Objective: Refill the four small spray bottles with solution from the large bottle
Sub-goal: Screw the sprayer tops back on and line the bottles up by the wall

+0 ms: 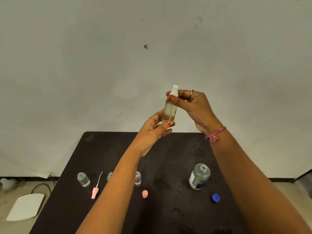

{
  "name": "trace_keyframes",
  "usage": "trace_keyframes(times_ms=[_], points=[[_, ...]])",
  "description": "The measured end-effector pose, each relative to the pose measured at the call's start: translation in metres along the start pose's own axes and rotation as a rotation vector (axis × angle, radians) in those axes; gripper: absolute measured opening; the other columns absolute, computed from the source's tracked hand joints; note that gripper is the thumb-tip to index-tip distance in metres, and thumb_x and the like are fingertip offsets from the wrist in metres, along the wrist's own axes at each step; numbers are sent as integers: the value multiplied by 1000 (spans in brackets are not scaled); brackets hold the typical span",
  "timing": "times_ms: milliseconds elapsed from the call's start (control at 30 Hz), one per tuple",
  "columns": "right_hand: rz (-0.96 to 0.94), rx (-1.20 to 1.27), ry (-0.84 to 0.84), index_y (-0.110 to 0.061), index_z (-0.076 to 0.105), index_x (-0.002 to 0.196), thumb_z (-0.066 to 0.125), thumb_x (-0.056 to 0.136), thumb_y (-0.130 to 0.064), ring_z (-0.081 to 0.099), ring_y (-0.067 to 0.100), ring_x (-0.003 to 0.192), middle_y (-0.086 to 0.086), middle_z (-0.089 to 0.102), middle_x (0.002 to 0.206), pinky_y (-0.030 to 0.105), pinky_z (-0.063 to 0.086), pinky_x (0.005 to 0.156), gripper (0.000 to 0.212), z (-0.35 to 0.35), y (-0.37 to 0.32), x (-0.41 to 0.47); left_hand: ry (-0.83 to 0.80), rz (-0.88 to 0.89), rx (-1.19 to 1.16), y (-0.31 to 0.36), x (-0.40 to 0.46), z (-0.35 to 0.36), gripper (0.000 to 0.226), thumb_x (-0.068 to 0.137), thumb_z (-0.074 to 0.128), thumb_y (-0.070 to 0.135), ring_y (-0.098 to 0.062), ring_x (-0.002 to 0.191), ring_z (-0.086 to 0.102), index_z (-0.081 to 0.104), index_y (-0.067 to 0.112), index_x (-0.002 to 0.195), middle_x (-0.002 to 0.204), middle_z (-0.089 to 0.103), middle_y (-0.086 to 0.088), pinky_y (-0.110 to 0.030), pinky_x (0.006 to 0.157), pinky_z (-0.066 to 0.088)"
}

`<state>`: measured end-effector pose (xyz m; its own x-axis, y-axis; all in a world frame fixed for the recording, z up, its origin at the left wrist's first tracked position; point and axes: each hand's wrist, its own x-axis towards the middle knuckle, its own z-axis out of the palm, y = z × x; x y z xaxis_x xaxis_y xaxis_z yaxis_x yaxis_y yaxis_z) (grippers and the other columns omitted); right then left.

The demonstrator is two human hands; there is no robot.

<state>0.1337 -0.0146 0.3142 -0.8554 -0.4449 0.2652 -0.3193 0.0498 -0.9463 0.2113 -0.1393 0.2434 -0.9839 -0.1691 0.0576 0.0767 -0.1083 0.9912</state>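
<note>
I hold a small clear spray bottle [170,112] with liquid in it up in front of the wall. My left hand [154,132] grips its lower body. My right hand [190,105] pinches its white spray top [174,90]. On the dark table [168,166] stand three small open bottles: one at the left [83,179], one [109,176] mostly hidden behind my left forearm, one [137,178] right of that arm. The large open bottle [199,176] stands at the right, its blue cap [215,198] lying in front.
A pink spray head with its tube [95,191] lies on the table at the left, and a small orange cap [145,194] near the middle. A white board [25,207] and a black cable [41,186] lie on the floor left of the table.
</note>
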Motion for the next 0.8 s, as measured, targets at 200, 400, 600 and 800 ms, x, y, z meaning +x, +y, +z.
trace_keyframes(times_ms=[200,400,600,800], points=[[14,25,60,-17,73,100,75,76,-28,66,9,97,-2,72,101,25,49,90,27,0,-3,1,199,49,193,2,0,7,47,88,66,22,-15,115,59,50,22,132,129,60,1,-33,102,47],[19,21,175,-11,74,100,78,74,-29,67,7,87,0,73,95,10,50,70,31,9,2,0,365,67,252,-6,3,23,50,84,71,23,-16,110,61,54,14,131,123,63,-2,-29,99,48],[30,21,279,-9,74,102,79,73,-34,67,12,88,0,72,94,19,53,74,38,18,11,1,469,94,248,-12,5,33,47,84,71,24,-13,103,61,55,17,127,116,64,0,-9,82,46],[50,22,123,-13,70,108,76,76,-36,66,8,93,-3,71,100,17,53,78,40,15,13,3,486,87,180,-15,8,25,48,81,74,23,-11,99,63,55,19,125,116,64,3,-3,73,45]])
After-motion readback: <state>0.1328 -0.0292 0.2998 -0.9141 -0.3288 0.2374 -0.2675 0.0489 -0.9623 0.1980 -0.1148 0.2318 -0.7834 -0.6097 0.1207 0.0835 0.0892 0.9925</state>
